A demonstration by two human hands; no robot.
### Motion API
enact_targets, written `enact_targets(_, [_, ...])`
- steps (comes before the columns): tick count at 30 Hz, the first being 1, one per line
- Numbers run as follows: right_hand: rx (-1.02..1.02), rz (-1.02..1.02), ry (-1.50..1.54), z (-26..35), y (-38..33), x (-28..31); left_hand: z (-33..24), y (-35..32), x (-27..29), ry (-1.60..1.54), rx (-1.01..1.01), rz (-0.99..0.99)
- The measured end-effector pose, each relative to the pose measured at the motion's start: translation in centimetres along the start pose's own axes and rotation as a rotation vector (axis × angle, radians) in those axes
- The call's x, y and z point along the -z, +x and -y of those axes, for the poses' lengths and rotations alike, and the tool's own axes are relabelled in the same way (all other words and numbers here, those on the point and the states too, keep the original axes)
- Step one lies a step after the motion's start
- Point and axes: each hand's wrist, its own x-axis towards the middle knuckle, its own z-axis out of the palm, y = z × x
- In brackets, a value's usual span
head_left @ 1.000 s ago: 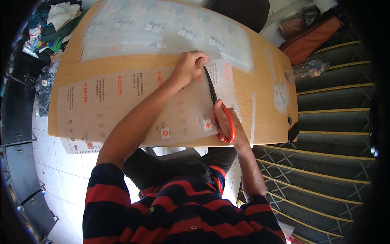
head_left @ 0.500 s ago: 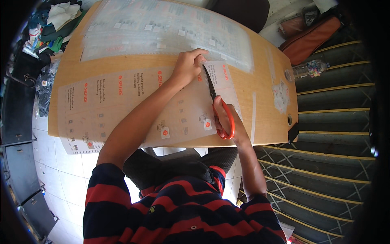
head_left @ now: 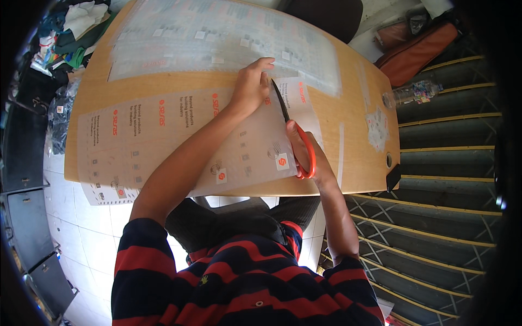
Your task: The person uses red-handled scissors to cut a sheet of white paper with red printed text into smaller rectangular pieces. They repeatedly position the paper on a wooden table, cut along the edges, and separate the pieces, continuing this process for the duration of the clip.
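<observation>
A translucent plastic sheet (head_left: 174, 146) printed with red and dark marks lies along the near side of the wooden table, its lower left corner hanging over the edge. My right hand (head_left: 305, 155) is wrapped round the scissors (head_left: 311, 157), which have red-orange handles and dark blades. The blades point away from me along a cut near the sheet's right end, their tips close to my left fingers. At the sheet's far edge, my left hand (head_left: 253, 89) grips it beside the cut, with the index finger reaching out. Part of the left grip is hidden.
A stack of similar clear plastic sheets (head_left: 217, 41) covers the far side of the wooden table (head_left: 359, 146). At its right edge lie a clear bottle (head_left: 413, 93) and a small plastic bag (head_left: 376, 129). A black chair (head_left: 326, 16) stands behind; a folding metal gate (head_left: 446, 190) is at right.
My right hand and the scissors have moved slightly away from me, and the blades look closer together. My left hand has shifted slightly farther away, its fingers a little higher.
</observation>
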Motion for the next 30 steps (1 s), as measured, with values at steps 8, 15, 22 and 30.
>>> enact_targets(8, [0.073, -0.065, 0.066, 0.6, -0.7, -0.1, 0.5, 0.2, 0.1, -0.021, 0.017, -0.005])
enact_targets(15, [0.209, -0.044, 0.355, -4.6, -6.4, 0.9, -1.3, -0.8, -0.1, 0.519, -0.245, 0.214])
enact_targets(22, [0.263, -0.082, 0.448, -12.2, -12.9, 0.3, -2.1, -2.0, -1.2, 0.658, -0.37, 0.301])
enact_targets(30, [0.264, -0.058, 0.564, -16.5, -15.5, 0.0, -3.7, 0.1, -2.3, 0.339, -0.146, 0.529])
